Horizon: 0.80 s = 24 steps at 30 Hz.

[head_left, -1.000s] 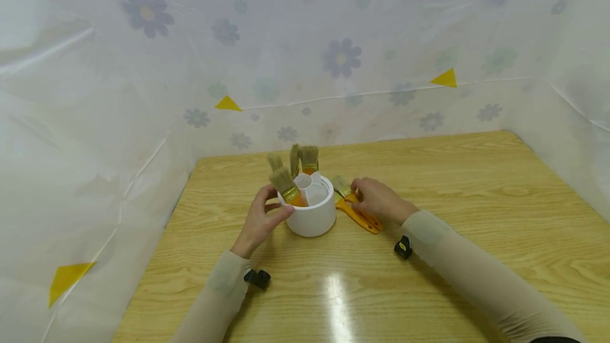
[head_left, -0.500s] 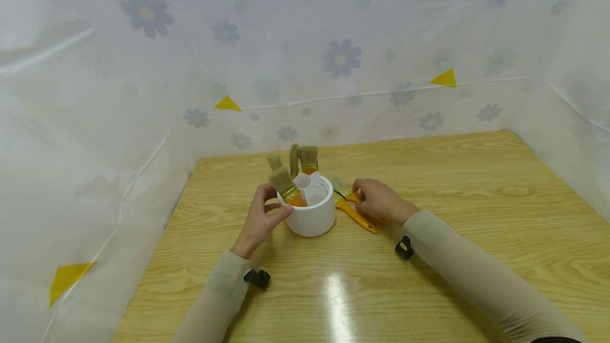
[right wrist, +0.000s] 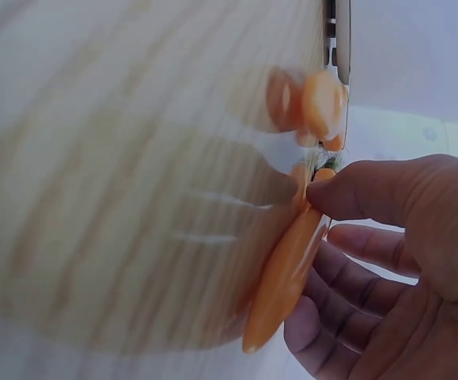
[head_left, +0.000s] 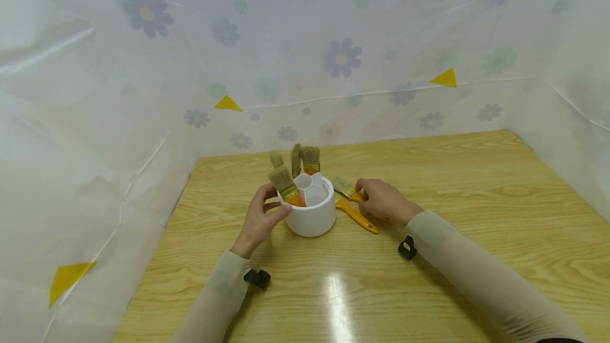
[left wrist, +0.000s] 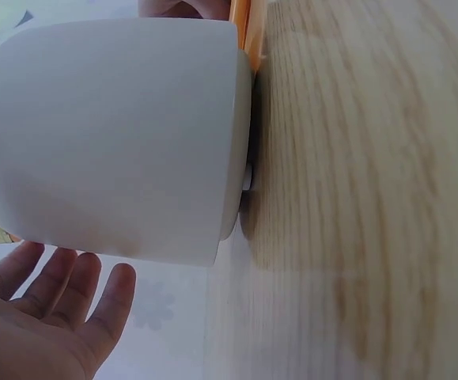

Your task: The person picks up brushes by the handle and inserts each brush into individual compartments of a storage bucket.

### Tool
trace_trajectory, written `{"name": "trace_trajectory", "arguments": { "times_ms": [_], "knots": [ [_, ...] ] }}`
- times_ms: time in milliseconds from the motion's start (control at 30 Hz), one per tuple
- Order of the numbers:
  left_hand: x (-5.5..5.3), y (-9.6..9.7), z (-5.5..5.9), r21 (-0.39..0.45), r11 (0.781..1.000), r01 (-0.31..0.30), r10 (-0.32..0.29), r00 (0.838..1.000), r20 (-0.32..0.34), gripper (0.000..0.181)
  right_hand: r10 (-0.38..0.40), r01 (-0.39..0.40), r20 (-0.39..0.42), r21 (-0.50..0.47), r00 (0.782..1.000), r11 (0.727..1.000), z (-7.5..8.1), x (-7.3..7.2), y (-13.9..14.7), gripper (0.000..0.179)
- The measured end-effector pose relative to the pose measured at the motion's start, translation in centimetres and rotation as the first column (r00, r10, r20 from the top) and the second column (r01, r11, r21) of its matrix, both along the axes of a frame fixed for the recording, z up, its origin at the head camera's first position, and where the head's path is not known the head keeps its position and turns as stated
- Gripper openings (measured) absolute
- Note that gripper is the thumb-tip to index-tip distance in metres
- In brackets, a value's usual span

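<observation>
While pale flowered sheeting [head_left: 286, 41] is hanging behind, a wooden table [head_left: 452, 279] is stretching out in front of it. Two beige sleeves [head_left: 476, 271] are reaching in over the wood. Near the table's middle a white pot [head_left: 311, 221] is standing upright. The left hand [head_left: 259, 218] is curving loosely round its left side, thumb at the near rim, lightly gripping it. The right hand [head_left: 383, 200] is nearly closed, pinching an orange-handled brush [head_left: 348, 192] just right of the pot; whether that brush is touching the table I cannot tell. A second brush [head_left: 358, 219] is lying beside it on the wood. Four more brushes [head_left: 284, 180] are leaning in the pot, bristles upward. Small black cameras [head_left: 258, 278] are sitting at both wrists, and yellow patches [head_left: 229, 103] are dotting the sheeting.
</observation>
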<state>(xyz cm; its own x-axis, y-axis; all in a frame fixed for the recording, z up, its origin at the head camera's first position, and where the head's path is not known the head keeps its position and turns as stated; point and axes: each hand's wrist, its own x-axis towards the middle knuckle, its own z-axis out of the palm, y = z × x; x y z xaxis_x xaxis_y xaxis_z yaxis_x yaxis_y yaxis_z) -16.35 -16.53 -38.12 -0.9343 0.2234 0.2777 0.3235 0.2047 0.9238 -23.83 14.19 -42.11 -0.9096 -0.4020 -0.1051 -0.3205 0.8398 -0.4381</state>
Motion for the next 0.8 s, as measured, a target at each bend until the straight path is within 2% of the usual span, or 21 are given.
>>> {"name": "trace_trajectory", "arguments": {
  "times_ms": [433,800],
  "knots": [
    [0.0,0.1,-0.2,0.012,1.0,-0.003,0.003,1.0,-0.003,0.055,-0.045,0.045,0.031,-0.003,0.998,0.999,-0.1,-1.0,-0.3,0.051],
    [-0.1,0.0,-0.2,-0.001,1.0,-0.009,0.009,1.0,-0.003,0.056,-0.035,0.034,0.016,0.009,0.999,0.999,-0.1,-1.3,-0.2,0.043]
  ]
}}
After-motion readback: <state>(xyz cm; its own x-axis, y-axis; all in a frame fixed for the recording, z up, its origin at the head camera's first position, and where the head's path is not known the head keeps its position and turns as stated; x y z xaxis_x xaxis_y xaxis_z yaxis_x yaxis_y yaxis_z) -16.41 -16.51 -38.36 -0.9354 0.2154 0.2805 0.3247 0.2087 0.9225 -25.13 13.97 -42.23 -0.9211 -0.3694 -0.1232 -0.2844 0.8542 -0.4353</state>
